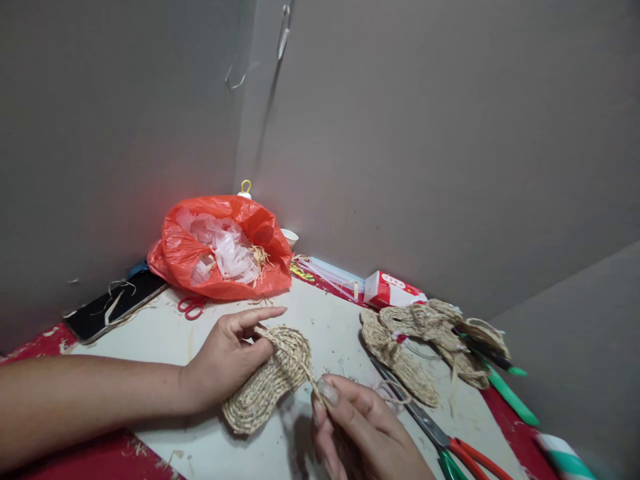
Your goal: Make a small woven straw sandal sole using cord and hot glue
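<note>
A small woven straw sole (267, 380) lies on a white board (330, 320). My left hand (230, 357) holds its upper edge, thumb and lower fingers pinching it while the index finger stretches out. My right hand (360, 427) is closed, pinching a straw cord (305, 367) that runs from the sole's top down to the fingertips.
A pile of finished straw sandals (425, 340) lies at the right, with scissors (440, 437) and green-tipped tools (510, 393) beside it. A red plastic bag (220, 247), small red scissors (191, 307), a phone (115, 303) and a red-white box (390, 290) sit by the grey walls.
</note>
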{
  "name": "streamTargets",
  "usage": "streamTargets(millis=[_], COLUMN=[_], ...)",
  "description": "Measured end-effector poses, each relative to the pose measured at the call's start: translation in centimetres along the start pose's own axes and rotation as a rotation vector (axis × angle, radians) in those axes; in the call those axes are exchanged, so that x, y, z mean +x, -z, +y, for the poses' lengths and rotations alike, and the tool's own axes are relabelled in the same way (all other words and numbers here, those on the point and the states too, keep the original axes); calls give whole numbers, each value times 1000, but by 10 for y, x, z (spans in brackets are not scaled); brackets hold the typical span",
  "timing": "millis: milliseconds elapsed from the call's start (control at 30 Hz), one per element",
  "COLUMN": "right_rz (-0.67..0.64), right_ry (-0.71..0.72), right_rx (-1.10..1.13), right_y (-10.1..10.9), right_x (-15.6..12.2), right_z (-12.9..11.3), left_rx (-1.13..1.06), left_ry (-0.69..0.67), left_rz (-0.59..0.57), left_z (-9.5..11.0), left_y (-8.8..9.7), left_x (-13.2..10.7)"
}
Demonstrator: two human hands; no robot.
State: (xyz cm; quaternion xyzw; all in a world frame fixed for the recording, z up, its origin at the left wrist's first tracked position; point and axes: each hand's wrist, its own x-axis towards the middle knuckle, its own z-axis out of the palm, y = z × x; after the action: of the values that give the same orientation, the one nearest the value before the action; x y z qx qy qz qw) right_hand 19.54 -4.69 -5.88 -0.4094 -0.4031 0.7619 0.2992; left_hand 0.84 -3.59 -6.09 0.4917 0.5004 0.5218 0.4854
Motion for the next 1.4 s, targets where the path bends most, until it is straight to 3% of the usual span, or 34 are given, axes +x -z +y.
streamTargets(millis=[333, 700, 800, 1067, 1400], right_rz=[133, 150, 132, 128, -7], right_ry=[120, 77, 55, 100, 159], right_rx=[-44, -44, -72, -137, -299], right_y=[9, -1, -1, 4, 2], right_x=[8, 1, 2, 6, 5], right_z=[-3, -6, -4, 3, -2], left_rx=[7, 328, 311, 23, -67], left_ry=[-42, -163, -188, 48, 98], left_rz=[-26, 8, 24, -16, 5], left_z=[-5, -6, -4, 1, 1], left_y=[2, 5, 4, 0, 2], left_x=[0, 0, -2, 1, 5])
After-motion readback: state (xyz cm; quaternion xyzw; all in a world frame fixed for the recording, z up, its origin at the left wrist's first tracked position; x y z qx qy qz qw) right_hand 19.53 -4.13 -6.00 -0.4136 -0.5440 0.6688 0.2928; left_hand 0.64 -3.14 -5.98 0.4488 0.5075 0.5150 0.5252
